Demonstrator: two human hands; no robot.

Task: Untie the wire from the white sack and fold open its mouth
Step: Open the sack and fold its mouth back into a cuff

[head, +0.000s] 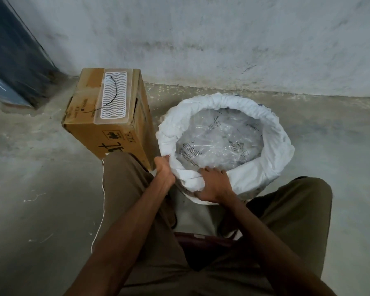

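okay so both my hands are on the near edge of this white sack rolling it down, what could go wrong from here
The rolled rim of the white sack looks uneven near the left hand and right hand; a hard tug might unroll it or tip the sack toward you. Fingers inside the rim could snag the clear plastic bags. The black wire lies loose on the cardboard box and may slide off.

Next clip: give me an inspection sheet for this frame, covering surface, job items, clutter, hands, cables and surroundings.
Surface: bare concrete floor, dusty, with small white scraps.
Job's things: white sack upright, mouth open, rim rolled outward; clear plastic bags inside. Black wire lies on a white tray atop the cardboard box.
Clutter: white string beside the person's leg.
Grippers: left hand and right hand both grip the sack's near rim.
Cables: nothing seen besides that wire.
Surroundings: stained wall behind.
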